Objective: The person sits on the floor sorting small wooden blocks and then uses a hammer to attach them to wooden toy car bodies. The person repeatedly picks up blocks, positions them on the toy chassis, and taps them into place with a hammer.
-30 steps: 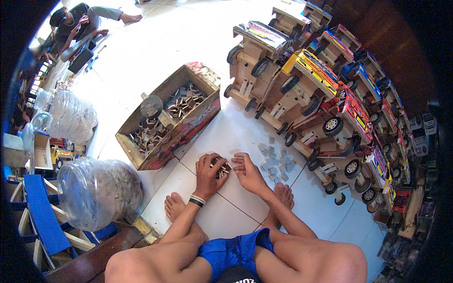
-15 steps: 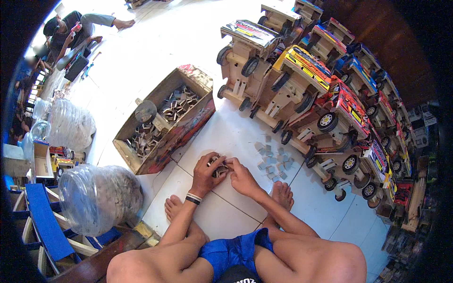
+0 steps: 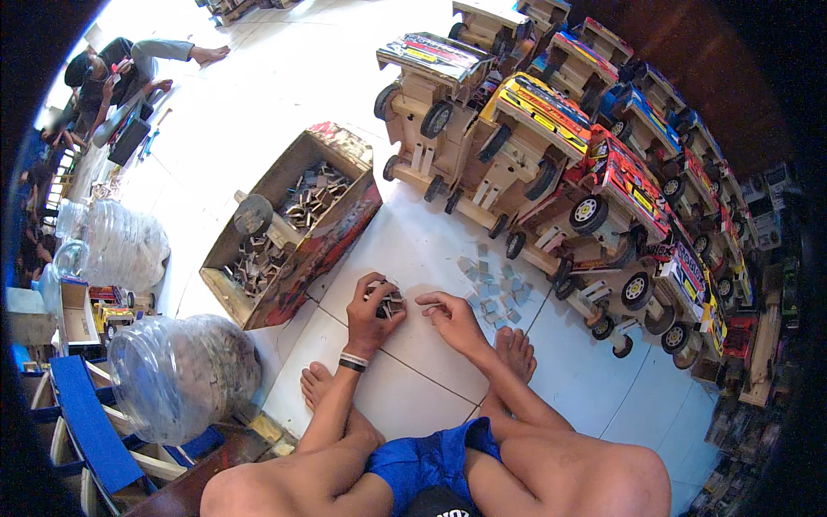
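The left hand (image 3: 370,320) gripped a bunch of small wooden pieces (image 3: 392,303) over the tiled floor (image 3: 409,383), near the long near edge of the wooden box (image 3: 332,241). The right hand (image 3: 457,323) was just beside it, apart, fingers loosely bent; I could not tell whether it pinched anything. Loose blocks (image 3: 490,306) lay scattered beyond it, near the toy trucks (image 3: 538,112) lining the floor's right side.
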A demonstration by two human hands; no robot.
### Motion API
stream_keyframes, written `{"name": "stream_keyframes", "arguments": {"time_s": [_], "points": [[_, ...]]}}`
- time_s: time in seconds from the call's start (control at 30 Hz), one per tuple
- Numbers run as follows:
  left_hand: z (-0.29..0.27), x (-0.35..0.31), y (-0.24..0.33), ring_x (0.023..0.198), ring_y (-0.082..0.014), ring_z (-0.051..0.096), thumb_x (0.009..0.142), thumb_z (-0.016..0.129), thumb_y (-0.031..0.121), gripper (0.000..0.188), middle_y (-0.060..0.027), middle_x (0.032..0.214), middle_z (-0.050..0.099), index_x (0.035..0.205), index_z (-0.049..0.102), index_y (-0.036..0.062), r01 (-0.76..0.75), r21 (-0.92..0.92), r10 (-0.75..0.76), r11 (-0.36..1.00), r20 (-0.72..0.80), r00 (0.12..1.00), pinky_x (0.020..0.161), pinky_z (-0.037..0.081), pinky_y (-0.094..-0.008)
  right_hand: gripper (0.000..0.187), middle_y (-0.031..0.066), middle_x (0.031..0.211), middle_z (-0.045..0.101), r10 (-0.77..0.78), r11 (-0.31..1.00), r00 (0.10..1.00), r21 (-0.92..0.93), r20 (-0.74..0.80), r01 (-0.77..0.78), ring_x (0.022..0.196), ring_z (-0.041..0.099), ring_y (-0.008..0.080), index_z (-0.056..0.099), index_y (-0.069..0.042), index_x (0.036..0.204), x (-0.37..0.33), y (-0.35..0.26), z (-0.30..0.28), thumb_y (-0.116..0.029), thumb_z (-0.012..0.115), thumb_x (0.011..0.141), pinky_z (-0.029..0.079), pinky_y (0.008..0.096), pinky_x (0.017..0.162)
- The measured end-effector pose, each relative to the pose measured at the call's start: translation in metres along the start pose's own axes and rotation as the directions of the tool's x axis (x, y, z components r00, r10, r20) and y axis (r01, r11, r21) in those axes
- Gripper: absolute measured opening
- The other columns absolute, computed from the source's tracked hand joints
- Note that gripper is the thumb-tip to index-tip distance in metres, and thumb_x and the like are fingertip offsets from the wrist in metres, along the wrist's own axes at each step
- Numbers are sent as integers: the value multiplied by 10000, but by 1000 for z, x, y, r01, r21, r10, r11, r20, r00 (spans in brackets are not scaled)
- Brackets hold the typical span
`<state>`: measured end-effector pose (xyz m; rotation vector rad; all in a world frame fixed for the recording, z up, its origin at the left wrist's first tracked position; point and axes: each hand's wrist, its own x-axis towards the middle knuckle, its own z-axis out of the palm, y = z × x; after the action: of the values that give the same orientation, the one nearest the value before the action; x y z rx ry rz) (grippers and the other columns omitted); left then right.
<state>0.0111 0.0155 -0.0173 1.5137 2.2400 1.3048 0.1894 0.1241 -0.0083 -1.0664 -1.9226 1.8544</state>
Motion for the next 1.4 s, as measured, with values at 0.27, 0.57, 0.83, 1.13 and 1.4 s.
{"name": "stream_keyframes", "arguments": {"time_s": [0.27, 0.57, 0.83, 1.13, 1.4], "points": [[-64, 77, 52, 1123, -307, 658, 727, 859, 35, 363, -132, 1135, 695, 1041, 678, 50, -148, -87, 118, 985, -286, 951, 1003, 520, -425, 228, 128, 1081, 780, -25, 998, 1000, 58, 16, 24, 976, 756, 225, 729, -8, 1151, 4, -3, -1, -18, 626, 948, 593, 364, 894], [-144, 225, 35, 922, -220, 708, 822, 861, 204, 315, -126, 1039, 738, 1037, 733, 12, -33, 136, 47, 990, -105, 993, 832, 565, -341, 885, 295, 1582, 385, -377, 731, 900, -526, 218, 434, 1459, 378, 489, 475, -122, 1515, 20, -26, 41, -297, 898, 758, 367, 582, 1171], [-150, 209, 16, 912, -161, 743, 954, 743, 190, 239, -115, 1027, 798, 1078, 779, -11, 236, -106, -254, 966, -202, 946, 863, 581, -320, 391, 204, 1312, 599, -434, 425, 762, -636, 481, 644, 1175, 587, 399, 621, -107, 1221, 24, 15, 83, -302, 737, 903, 513, 516, 926], [-114, 42, 54, 773, -137, 611, 1041, 601, 131, 192, -52, 881, 684, 929, 665, -10, 155, -369, -289, 916, -341, 895, 728, 488, -287, 180, 67, 786, 595, -752, 203, 518, -604, 409, 771, 691, 655, 231, 614, -96, 863, 32, 26, 86, -245, 715, 862, 540, 378, 581], [-47, -63, 5, 1103, -244, 660, 1082, 555, 399, 362, -78, 1181, 687, 1231, 642, 81, 606, -777, -686, -169, 534, 493, 1016, 529, -441, 276, 125, 886, 707, -551, 779, 827, -284, 114, 559, 717, 714, 271, 678, -54, 1000, 23, -46, 65, -220, 826, 838, 571, 380, 631]]}}
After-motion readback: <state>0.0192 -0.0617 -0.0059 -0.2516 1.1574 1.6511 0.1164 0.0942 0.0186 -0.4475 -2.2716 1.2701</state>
